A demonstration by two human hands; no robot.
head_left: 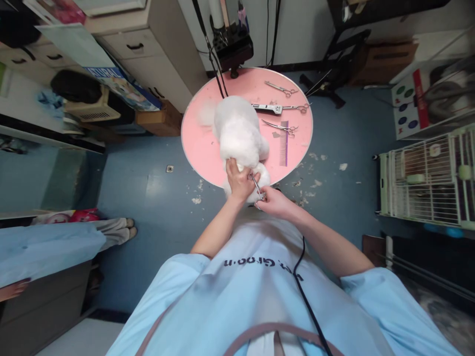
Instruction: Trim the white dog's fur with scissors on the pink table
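Note:
A small white fluffy dog (239,133) stands on a round pink grooming table (200,143), held by a black leash from above. My left hand (237,180) is closed on the dog's fur at its near end. My right hand (272,201) grips silver scissors (257,187) whose blades point into the fur beside my left hand. On the table's right half lie two more pairs of scissors (282,89) (282,127), a white clipper (272,108) and a purple comb (284,143).
Clumps of cut fur (313,184) litter the blue floor. A wire cage (426,178) stands at the right, drawers and a cabinet (148,44) at the back left. Another person's feet (128,227) show at the left. A black cord (308,301) runs down my light-blue smock.

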